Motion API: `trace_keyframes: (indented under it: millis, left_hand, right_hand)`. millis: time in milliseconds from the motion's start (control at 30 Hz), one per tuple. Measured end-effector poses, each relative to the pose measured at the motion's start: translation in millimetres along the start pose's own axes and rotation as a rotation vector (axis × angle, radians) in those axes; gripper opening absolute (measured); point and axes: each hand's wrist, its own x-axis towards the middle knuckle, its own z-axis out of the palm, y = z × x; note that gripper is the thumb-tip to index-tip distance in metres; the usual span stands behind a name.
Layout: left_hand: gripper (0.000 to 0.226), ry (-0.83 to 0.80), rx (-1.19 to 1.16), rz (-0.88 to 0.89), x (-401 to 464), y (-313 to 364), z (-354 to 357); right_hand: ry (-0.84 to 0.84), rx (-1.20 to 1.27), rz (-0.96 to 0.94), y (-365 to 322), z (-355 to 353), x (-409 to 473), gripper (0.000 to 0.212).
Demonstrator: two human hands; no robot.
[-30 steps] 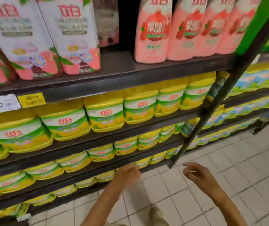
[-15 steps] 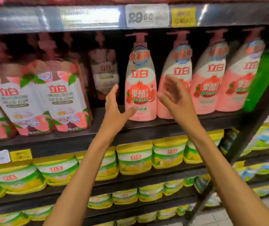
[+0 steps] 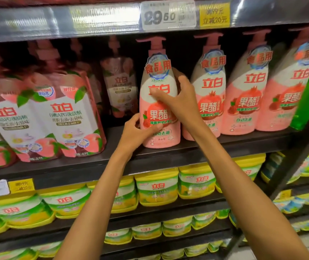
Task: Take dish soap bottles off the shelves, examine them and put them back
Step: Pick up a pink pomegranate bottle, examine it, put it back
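A pink and white pump bottle of dish soap [image 3: 158, 117] with a red pomegranate label stands upright on the dark shelf [image 3: 168, 156], leftmost in a row of like bottles [image 3: 211, 102]. My right hand [image 3: 176, 99] grips its upper right side, thumb across the white front. My left hand [image 3: 136, 133] holds its lower left side near the base. The bottle's base rests on the shelf board.
Peach-printed refill pouches [image 3: 56, 117] crowd the shelf to the left, one more pouch [image 3: 120, 89] set back behind. Yellow and green tubs [image 3: 157, 188] fill the shelves below. A price rail [image 3: 168, 15] runs overhead. A dark upright post [image 3: 300, 156] stands at the right.
The view rose from the floor to the pink-bottle shelf. Both hands, open in front of the bottle half a second ago, have closed round it.
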Motion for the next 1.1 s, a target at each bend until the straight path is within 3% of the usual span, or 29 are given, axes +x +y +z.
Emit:
trace_keyframes:
  millis: [133, 233, 300, 467, 567, 667, 700, 800, 833, 933, 1000, 1100]
  left_hand:
    - [0.046, 0.021, -0.09, 0.024, -16.6, 6.9, -0.2]
    - [0.06, 0.033, -0.186, 0.003, -36.3, 16.1, 2.2]
    - [0.063, 0.044, -0.259, -0.025, -49.9, 20.0, 5.2]
    - [0.054, -0.05, -0.353, -0.082, -78.4, 32.2, 4.6]
    - [0.051, -0.078, -0.412, -0.118, -94.6, 32.2, 3.3]
    - [0.036, -0.173, -0.531, -0.196, -108.2, 24.9, 1.5]
    - [0.033, -0.209, -0.567, -0.221, -112.9, 22.2, 2.2]
    - [0.038, -0.241, -0.616, -0.263, -127.1, 8.2, 10.0]
    - [0.043, -0.259, -0.608, -0.255, -131.0, 3.6, 13.0]
    - [0.056, -0.303, -0.545, -0.23, -137.4, -4.7, 15.2]
    - [0.053, -0.242, -0.471, -0.224, -136.6, -6.8, 12.1]
    - [0.057, -0.164, -0.26, -0.168, -135.8, -9.4, 12.9]
  right_hand:
    - [-0.105, 0.066, 0.063, -0.4, -2.8, -7.2, 0.054]
    - [-0.152, 0.195, 0.09, -6.5, -3.1, -16.5, 0.024]
    - [-0.129, 0.313, 0.106, -12.9, -4.5, -23.7, 0.015]
    - [-0.127, 0.403, 0.226, -21.0, -5.7, -42.0, 0.027]
    - [-0.212, 0.393, 0.276, -16.9, -15.4, -47.6, 0.027]
    - [-0.337, 0.63, 0.317, -10.2, -27.1, -49.2, 0.028]
    - [-0.371, 0.749, 0.349, -7.8, -27.0, -49.4, 0.033]
    - [-0.498, 1.042, 0.456, -4.6, -17.2, -52.3, 0.076]
    - [-0.541, 1.07, 0.456, -6.6, -14.5, -53.8, 0.08]
    - [-0.547, 1.004, 0.381, -8.8, -16.2, -54.2, 0.055]
    - [-0.476, 0.892, 0.344, -10.7, -20.8, -55.5, 0.034]
    - [-0.329, 0.704, 0.284, -14.1, -21.7, -57.1, 0.025]
